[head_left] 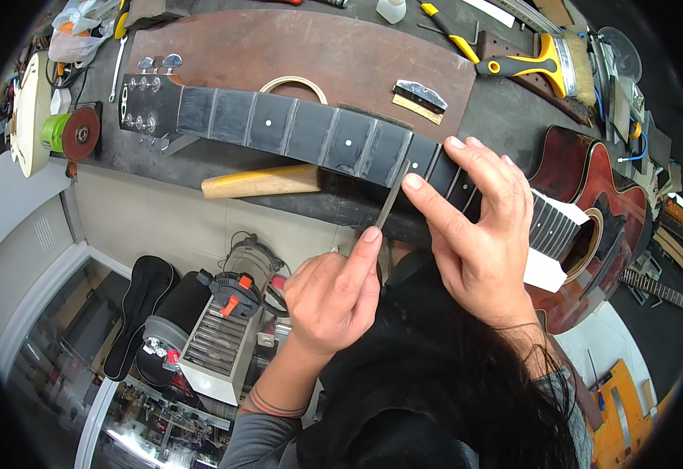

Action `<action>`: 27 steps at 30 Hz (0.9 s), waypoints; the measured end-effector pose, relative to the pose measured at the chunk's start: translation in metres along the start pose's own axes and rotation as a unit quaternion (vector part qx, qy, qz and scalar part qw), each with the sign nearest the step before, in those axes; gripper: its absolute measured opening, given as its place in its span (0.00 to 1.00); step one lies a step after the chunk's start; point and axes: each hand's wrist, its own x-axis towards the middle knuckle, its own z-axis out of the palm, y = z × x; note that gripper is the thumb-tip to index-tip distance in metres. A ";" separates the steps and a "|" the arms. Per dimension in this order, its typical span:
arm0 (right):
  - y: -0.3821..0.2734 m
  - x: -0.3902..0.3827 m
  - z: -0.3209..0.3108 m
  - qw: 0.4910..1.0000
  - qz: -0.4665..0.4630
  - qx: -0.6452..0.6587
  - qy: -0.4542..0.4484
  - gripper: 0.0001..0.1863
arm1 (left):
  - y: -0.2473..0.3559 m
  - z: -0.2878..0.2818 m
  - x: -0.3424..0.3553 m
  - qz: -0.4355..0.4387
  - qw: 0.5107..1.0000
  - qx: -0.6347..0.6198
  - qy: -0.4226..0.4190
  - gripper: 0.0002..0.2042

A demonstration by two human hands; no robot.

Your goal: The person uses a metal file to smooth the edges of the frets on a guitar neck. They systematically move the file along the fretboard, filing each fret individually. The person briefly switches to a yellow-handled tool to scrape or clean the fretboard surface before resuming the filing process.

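Note:
A guitar neck (302, 129) lies across the bench, its dark fretboard greyish between the metal frets and marked with pale dots. My left hand (334, 295) is closed around a thin metal file (391, 202), index finger stretched along it. The file's far end touches the fretboard at a fret. Resting on the neck just right of the file, my right hand (482, 223) has its fingers spread, the thumb tip close to the file's end. Beyond it the guitar's red-brown body (631, 215) shows, with white paper (543, 270) around the upper fretboard.
Behind the neck lies a brown guitar-top-shaped board (224, 47). A yellow-handled brush (541, 66) sits at the back right. A wooden rod (259, 181) lies on the near bench edge, and a green grinder with a brown disc (76, 133) stands left. A vacuum (248, 270) is below.

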 end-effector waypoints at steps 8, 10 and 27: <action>-0.002 0.001 0.004 1.000 -0.006 -0.007 0.012 0.36 | -0.004 0.015 0.023 0.016 0.999 0.023 0.035 0.31; -0.003 0.001 0.003 1.000 -0.009 -0.014 0.019 0.36 | -0.005 0.018 0.029 0.013 0.999 0.013 0.044 0.31; 0.000 0.000 0.002 1.000 -0.016 -0.001 0.004 0.34 | -0.002 0.005 -0.009 0.013 1.000 -0.021 0.009 0.27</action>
